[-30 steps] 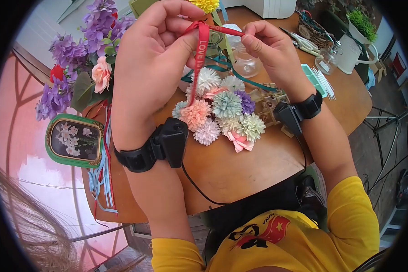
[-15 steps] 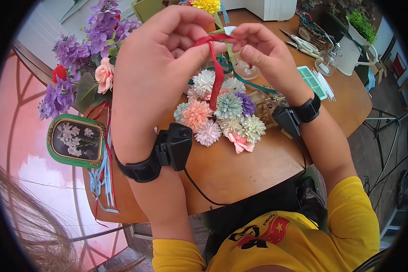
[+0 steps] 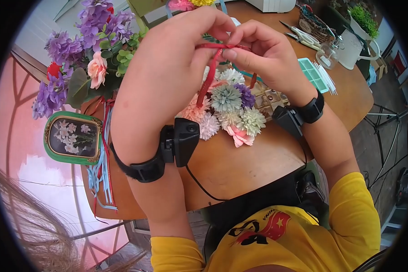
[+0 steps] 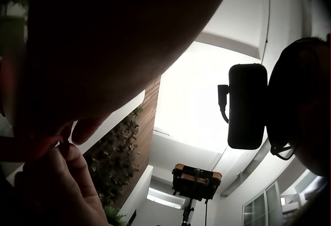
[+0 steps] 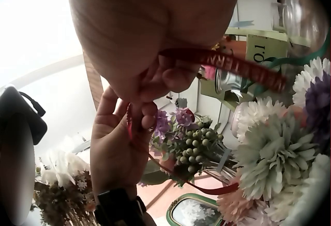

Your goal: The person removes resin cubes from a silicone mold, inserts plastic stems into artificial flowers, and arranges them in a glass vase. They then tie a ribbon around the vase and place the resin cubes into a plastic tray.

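A narrow red ribbon point(image 3: 207, 84) with printed lettering runs between both hands above the table, one tail hanging down over the flowers. My left hand point(image 3: 168, 68) pinches it between thumb and fingers, its back toward the head camera. Close against it, my right hand point(image 3: 269, 56) pinches the ribbon too, fingertips nearly meeting the left ones. In the right wrist view, another printed ribbon tail point(image 5: 227, 66) sticks out from the right hand. Under the hands lies a cluster of artificial flowers point(image 3: 226, 97) in white, pale green, peach and purple. The left wrist view is dark.
At left stand purple flowers point(image 3: 63, 45), a green oval frame point(image 3: 72, 156) and hanging blue ribbons point(image 3: 105, 158). To the right are scissors point(image 3: 303, 38), a glass bottle point(image 3: 327, 56), a mint tray point(image 3: 312, 75), white sticks point(image 3: 325, 78) and a clear compartment box point(image 3: 269, 99).
The right hand has moved left, in against the left hand, and the stretched ribbon between them has shortened. The left hand has shifted slightly right, its wrist turning.
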A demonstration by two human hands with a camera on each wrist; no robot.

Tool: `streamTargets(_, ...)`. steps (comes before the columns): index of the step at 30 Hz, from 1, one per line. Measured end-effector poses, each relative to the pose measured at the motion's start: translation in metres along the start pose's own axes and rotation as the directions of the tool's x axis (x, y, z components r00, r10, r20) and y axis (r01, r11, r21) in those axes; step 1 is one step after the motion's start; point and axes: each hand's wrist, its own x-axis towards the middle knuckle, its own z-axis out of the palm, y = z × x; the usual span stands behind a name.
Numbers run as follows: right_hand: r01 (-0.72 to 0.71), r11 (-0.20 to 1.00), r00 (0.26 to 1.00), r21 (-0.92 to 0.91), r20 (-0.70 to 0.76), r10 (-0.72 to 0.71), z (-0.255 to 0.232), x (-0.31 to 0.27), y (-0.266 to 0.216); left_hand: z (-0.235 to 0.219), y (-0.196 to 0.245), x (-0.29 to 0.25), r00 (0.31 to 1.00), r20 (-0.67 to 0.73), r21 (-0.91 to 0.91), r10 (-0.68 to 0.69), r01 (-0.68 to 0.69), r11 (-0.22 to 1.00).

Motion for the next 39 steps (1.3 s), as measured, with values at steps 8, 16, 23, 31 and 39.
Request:
streamTargets(8,-0.161,0.98,0.986,-0.118,-0.059,0.155,-0.012,0.005,0.009,0.008,0.029,0.004,0.888,-0.452,0.13,0.083,-0.026,0.991)
streamTargets(16,0.029,0.661,0.993,-0.75,-0.055,-0.107,-0.012,0.002,0.038,-0.006,0.035,-0.004,0.821,-0.558,-0.018,0.12,-0.156,0.988)
streamTargets(23,-0.099,0.655,0.994,-0.749,-0.103,0.033,-0.017,0.0,0.053,-0.015,-0.006,0.002,0.962,-0.227,0.159,-0.151,0.189,0.969)
streamTargets(31,-0.144,0.662,0.987,-0.736,-0.156,0.041,-0.024,0.002,0.059,-0.001,-0.02,0.002,0.967,0.007,0.374,-0.254,0.233,0.898)
streamTargets(39,-0.291,0.656,0.956,-0.696,-0.238,0.171,-0.013,0.003,0.041,0.011,-0.025,0.003,0.972,0.016,0.422,-0.234,0.206,0.883)
